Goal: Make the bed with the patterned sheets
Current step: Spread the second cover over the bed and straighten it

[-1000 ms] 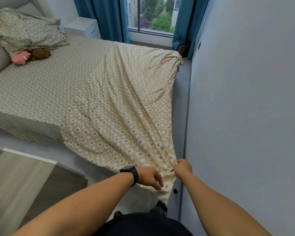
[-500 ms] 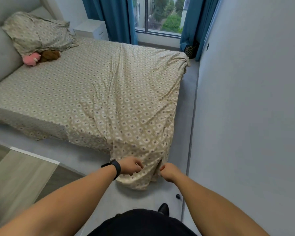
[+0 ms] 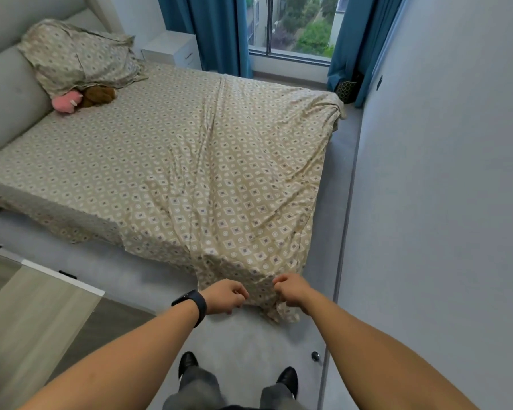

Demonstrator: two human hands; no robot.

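A beige top sheet (image 3: 234, 187) with a diamond pattern lies wrinkled over the right half of the bed (image 3: 86, 164), which has a matching fitted sheet. Its near corner hangs over the foot corner of the bed and bunches on the grey floor. My right hand (image 3: 290, 291) grips that corner in a fist. Beside it, my left hand (image 3: 225, 295), with a black watch on the wrist, curls its fingers round the sheet's edge. A patterned pillow (image 3: 77, 54) leans on the headboard at the far left.
A pink plush toy (image 3: 67, 102) and a brown plush toy (image 3: 98, 94) lie under the pillow. A grey wall (image 3: 442, 202) leaves a narrow aisle on the right. A white nightstand (image 3: 172, 48), blue curtains (image 3: 216, 31) and a window are behind. A wooden panel (image 3: 36, 315) is lower left. A small dark object (image 3: 315, 355) lies on the floor.
Both hands went from pulling the sheet corner taut toward me to lowering it over the bed's foot corner. The sheet now drapes down onto the floor.
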